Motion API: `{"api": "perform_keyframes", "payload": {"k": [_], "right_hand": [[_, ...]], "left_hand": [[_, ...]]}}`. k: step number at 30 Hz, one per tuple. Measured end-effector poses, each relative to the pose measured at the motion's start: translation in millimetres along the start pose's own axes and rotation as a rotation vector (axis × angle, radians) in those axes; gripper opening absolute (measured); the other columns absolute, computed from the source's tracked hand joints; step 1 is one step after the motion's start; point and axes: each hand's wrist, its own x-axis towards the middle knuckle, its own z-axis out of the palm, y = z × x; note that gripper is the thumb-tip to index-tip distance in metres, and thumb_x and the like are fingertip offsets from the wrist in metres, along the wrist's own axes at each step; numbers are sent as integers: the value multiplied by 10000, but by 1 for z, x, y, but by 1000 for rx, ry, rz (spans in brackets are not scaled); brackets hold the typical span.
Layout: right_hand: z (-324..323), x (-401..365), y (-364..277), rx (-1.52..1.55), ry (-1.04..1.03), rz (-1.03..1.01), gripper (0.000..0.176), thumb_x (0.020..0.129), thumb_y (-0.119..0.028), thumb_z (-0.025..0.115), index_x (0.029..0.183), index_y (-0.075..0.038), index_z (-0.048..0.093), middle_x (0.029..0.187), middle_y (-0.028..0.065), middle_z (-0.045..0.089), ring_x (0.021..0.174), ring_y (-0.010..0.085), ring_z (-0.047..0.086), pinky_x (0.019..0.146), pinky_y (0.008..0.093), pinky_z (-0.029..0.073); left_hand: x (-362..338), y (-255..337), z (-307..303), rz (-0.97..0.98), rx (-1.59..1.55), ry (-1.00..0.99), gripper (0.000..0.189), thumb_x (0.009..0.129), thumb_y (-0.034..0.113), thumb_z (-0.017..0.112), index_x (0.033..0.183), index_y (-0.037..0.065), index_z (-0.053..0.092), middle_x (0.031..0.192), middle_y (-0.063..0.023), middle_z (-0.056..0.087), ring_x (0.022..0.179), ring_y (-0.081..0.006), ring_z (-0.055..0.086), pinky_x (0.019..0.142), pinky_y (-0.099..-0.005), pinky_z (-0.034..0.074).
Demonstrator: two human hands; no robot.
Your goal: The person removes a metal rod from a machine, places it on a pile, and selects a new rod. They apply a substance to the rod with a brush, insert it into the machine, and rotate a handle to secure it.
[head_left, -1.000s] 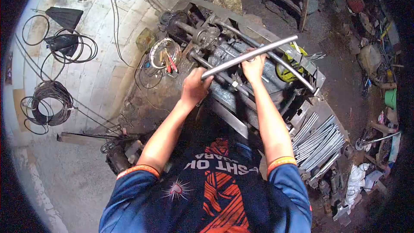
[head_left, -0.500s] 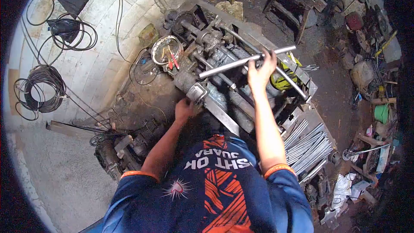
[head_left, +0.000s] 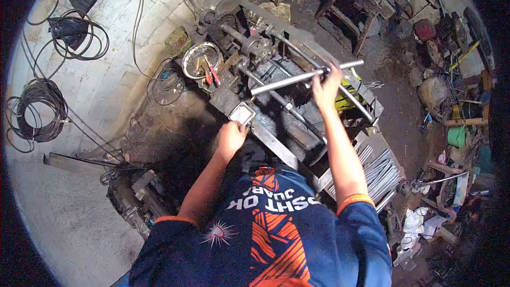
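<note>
A long silvery metal rod lies slantwise above the machine. My right hand is closed around it, right of the rod's middle. My left hand is at the machine's near left edge, with its fingers curled in at a small rectangular metal part with a pale top. Whether the fingers grip that part or something below it is hidden. A flat metal bar runs from beside this part towards my body.
A round pan with red-handled tools rests on the machine's left side. Many metal rods are piled at the right. Coiled cable lies on the floor at left. Scrap and a green container line the right side.
My left hand has risen from below the machine's edge to the rectangular part, its back now showing. The right hand keeps the rod in nearly the same place. The view has shifted slightly.
</note>
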Motion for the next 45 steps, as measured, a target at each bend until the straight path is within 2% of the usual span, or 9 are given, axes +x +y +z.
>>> {"api": "perform_keyframes", "payload": {"k": [1, 3, 5, 8, 10, 15, 20, 41, 45], "right_hand": [[-1, -10, 4, 180, 215, 33, 490, 769, -117, 603, 1219, 13, 459, 1265, 221, 443, 1256, 385, 349, 1051, 497, 285], [12, -32, 15, 278, 288, 253, 547, 741, -66, 607, 1245, 52, 430, 1264, 218, 437, 1258, 349, 352, 1074, 415, 257], [37, -47, 39, 324, 292, 364, 514, 774, -56, 574, 1262, 45, 447, 1256, 189, 468, 1213, 297, 409, 1062, 394, 280], [50, -41, 39, 662, 120, 584, 386, 876, -74, 490, 1238, 61, 500, 1234, 168, 543, 1167, 259, 493, 1032, 335, 331], [65, -36, 32, 566, 160, 623, 364, 915, -131, 472, 1215, 71, 508, 1186, 170, 563, 1124, 256, 508, 995, 343, 357], [71, -27, 17, 761, 255, 781, 374, 951, -126, 404, 1251, 93, 446, 1187, 178, 543, 1079, 250, 515, 984, 340, 363], [81, -27, 18, 688, 267, 844, 470, 956, -115, 318, 1373, 100, 330, 1453, 232, 317, 1377, 291, 263, 1140, 365, 160], [99, -40, 36, 616, 295, 721, 453, 965, -128, 319, 1363, 85, 353, 1434, 223, 357, 1365, 313, 287, 1136, 370, 181], [94, -35, 32, 790, 240, 783, 453, 985, -196, 333, 1334, 83, 402, 1414, 237, 379, 1342, 333, 317, 1125, 384, 200]], "left_hand": [[8, 14, -12, 38, -145, 126, 290, 859, 275, 570, 844, -4, 649, 877, -203, 665, 820, -409, 637, 727, -494, 490], [18, 49, -44, 315, -320, 442, 251, 881, 252, 553, 913, 14, 627, 873, -187, 648, 820, -390, 620, 737, -473, 482], [42, 74, -55, 543, -306, 541, 257, 887, 282, 564, 961, 41, 615, 867, -182, 621, 833, -380, 599, 757, -452, 476], [70, 117, -60, 579, -199, 167, 338, 875, 355, 597, 952, 27, 611, 860, -208, 633, 844, -387, 618, 749, -465, 486], [85, 134, -58, 550, -48, -92, 394, 875, 412, 590, 947, 25, 604, 826, -233, 641, 821, -406, 631, 724, -493, 491], [87, 144, -49, 617, 8, -69, 397, 904, 421, 534, 878, 27, 570, 760, -236, 631, 762, -439, 622, 684, -514, 496], [82, 151, -52, 574, 82, -79, 373, 900, 407, 543, 887, 35, 565, 716, -228, 626, 712, -436, 623, 653, -533, 495], [89, 145, -39, 566, 161, -50, 366, 878, 423, 574, 849, 60, 545, 655, -199, 614, 642, -419, 615, 570, -517, 481], [89, 145, -38, 612, 183, 2, 389, 897, 447, 529, 826, 65, 539, 600, -176, 602, 585, -393, 618, 532, -508, 486]]}}
